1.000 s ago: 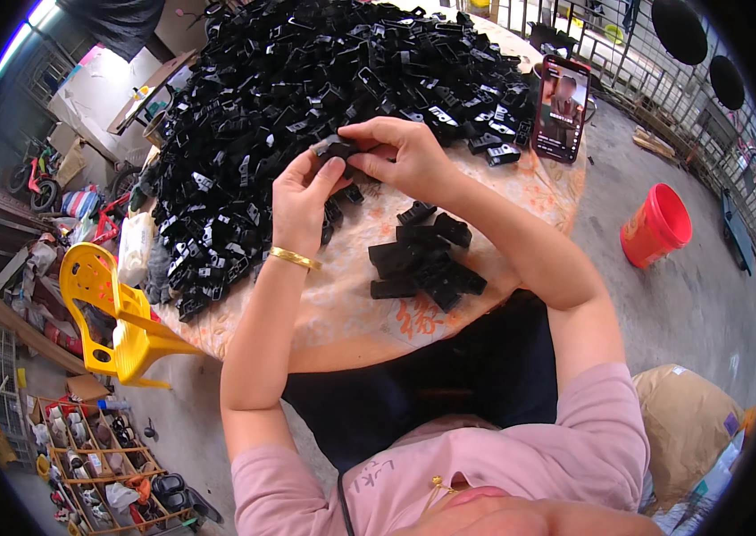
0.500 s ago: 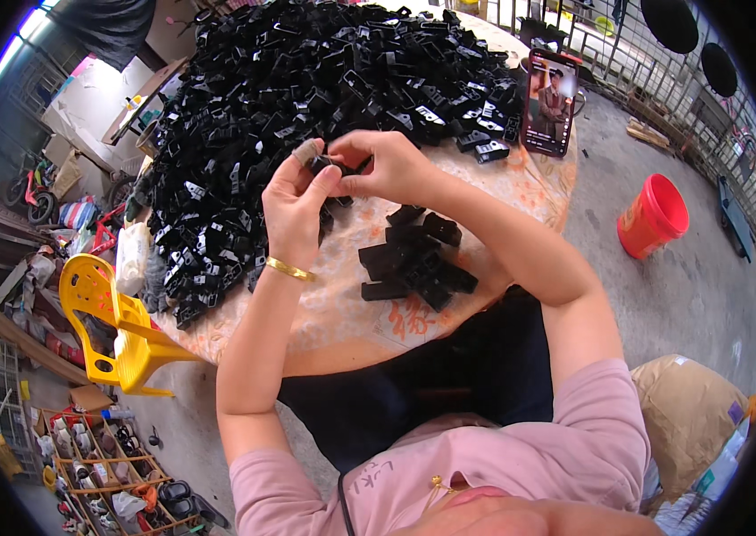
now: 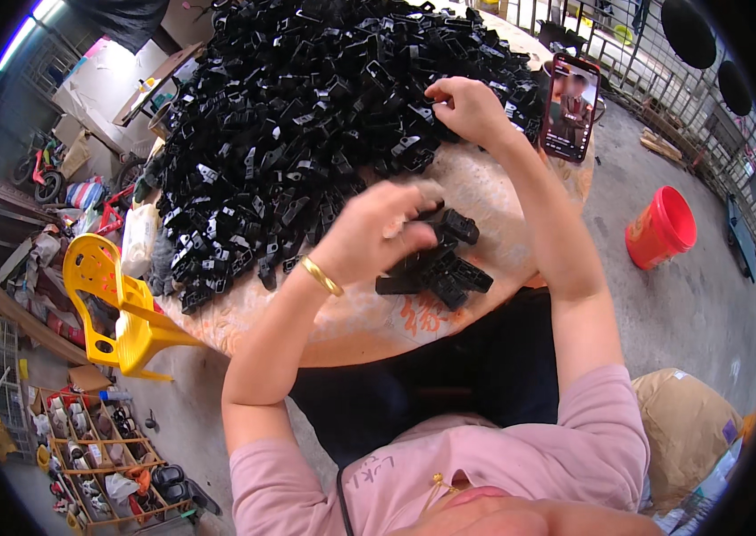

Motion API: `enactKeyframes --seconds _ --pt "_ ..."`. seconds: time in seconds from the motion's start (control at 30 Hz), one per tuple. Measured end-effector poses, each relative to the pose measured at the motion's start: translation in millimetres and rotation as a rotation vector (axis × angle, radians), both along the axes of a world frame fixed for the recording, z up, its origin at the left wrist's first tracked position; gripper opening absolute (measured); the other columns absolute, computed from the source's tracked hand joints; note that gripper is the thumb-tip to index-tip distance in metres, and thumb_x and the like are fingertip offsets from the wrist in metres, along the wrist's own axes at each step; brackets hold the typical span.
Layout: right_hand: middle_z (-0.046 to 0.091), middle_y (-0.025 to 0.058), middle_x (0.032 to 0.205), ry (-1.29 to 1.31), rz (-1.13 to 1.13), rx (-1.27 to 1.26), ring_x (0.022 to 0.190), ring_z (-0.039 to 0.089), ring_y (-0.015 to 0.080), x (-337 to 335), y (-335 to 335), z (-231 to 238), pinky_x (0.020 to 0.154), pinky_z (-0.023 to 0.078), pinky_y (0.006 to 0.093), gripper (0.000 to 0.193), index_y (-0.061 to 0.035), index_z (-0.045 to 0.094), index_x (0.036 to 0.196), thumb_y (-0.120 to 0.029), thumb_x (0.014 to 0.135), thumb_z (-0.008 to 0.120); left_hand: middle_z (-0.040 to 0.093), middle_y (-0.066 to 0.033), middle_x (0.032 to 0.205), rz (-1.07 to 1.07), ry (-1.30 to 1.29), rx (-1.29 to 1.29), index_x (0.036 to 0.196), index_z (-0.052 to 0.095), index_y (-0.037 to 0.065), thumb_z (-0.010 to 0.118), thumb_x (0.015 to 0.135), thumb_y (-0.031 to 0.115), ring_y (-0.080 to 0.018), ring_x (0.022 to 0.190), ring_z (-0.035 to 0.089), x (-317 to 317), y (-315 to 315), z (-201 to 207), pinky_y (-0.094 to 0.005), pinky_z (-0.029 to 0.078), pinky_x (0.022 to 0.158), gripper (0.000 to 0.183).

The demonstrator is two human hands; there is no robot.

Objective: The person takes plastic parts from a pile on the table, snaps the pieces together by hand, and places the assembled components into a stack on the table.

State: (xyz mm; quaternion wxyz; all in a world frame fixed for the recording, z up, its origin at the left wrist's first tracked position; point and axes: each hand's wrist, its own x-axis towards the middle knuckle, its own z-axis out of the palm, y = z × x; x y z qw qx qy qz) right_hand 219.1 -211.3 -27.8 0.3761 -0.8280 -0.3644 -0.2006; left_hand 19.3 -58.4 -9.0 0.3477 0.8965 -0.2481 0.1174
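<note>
- Left hand [image 3: 376, 234] curling loosely, fingertips touching the small stack of black plastic clips [image 3: 438, 265] beneath it.
- Right hand [image 3: 464, 109] closing on clips at the big clip heap [image 3: 306, 116] edge.
- Half a second earlier, both hands were meeting together.

black plastic parts [image 3: 306, 116], red bucket [image 3: 661, 229], yellow chair [image 3: 119, 304]

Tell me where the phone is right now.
The phone stands propped at the table's far right edge in the head view, just right of the right hand and the big black parts pile.
</note>
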Motion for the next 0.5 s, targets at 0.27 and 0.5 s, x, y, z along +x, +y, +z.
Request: enactKeyframes --seconds 0.27,0.5 --pt "0.061 0.0057 0.092 -0.188 -0.126 -0.414 0.096 0.054 0.0247 -23 21 -9 0.080 0.047 0.0340 0.029 -0.0105 0.061 0.102 -0.016 0.073 0.060 0.056 -0.0096 0.107 0.339 -0.197 0.400 0.097 0.063 0.005 0.057 0.068 -0.001 -0.0293 0.104 0.046 20 50 -8 -0.0372 0.038 0.093 0.031" --pt "0.058 0.0122 0.084 -0.172 0.007 0.120 0.077 0.059 0.0296 -36 23 1 0.070 0.049 0.0352 0.022 -0.0078 0.062 0.091 -0.007 0.069 0.060 0.053 -0.0069 0.113 0.454 -0.243 0.633 0.096 0.063 0.008 0.066 0.066 0.008 -0.0267 0.107 0.044 22 27 -19 -0.0393 0.037 0.092 0.031"
